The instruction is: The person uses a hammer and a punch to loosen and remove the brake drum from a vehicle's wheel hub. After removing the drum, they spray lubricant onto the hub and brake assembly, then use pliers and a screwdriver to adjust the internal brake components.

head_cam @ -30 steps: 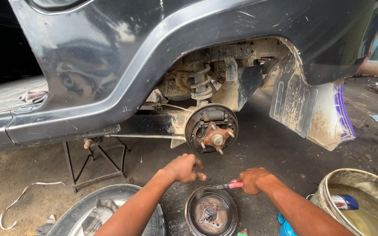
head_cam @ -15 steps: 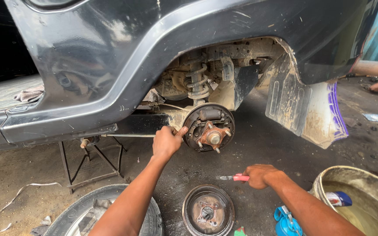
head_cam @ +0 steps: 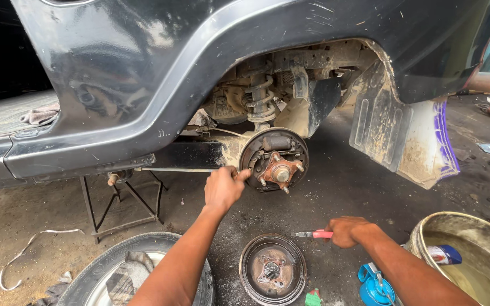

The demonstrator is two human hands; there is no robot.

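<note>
A dark car body stands raised with its wheel off, baring the brake assembly (head_cam: pixel 274 160) and rusty hub with studs. My left hand (head_cam: pixel 223 186) reaches up to the assembly's left edge, fingertips touching the backing plate. My right hand (head_cam: pixel 348 230) hovers low over the ground, closed on a red-handled screwdriver (head_cam: pixel 313 234) whose tip points left. A removed brake drum (head_cam: pixel 272 270) lies flat on the ground between my arms.
A metal jack stand (head_cam: pixel 121 199) props the sill at left. A wheel with tyre (head_cam: pixel 114 271) lies lower left. A metal basin (head_cam: pixel 472 249) with liquid and a bottle sits at right, with a blue can (head_cam: pixel 374 283) beside it. A mud flap (head_cam: pixel 404 133) hangs right of the hub.
My left hand rose from near the ground to the brake assembly's left edge. My right hand with the screwdriver stayed low, shifting slightly right.
</note>
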